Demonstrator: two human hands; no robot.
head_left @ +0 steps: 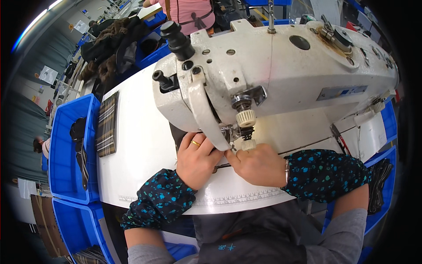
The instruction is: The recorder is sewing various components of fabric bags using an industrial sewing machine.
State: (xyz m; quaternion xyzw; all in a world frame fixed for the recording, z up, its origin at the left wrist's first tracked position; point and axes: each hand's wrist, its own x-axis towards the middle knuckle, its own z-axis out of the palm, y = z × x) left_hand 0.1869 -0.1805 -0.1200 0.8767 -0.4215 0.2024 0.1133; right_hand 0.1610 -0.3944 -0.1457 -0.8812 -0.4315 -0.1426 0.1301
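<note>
Both hands are close together at the needle area of a white sewing machine (246, 61). My left hand (197, 162), with a ring on one finger, is bent over a piece of dark fabric (177, 133) left of the presser foot. My right hand (260, 166) is closed just right of the foot, its fingertips near those of the left. A thin dark strip (223, 166) shows between and below the hands, and a dark line runs on to the right. The machine head hides the needle and most fingertips, so the exact grip is partly hidden.
Folded plaid fabric (108, 124) lies at the left of the white table (140, 176). Blue bins (58, 163) stand left, and another blue bin (389, 187) with dark cloth stands right. Red-and-black thread snips (340, 139) lie on the right. A person in pink (193, 16) is beyond the machine.
</note>
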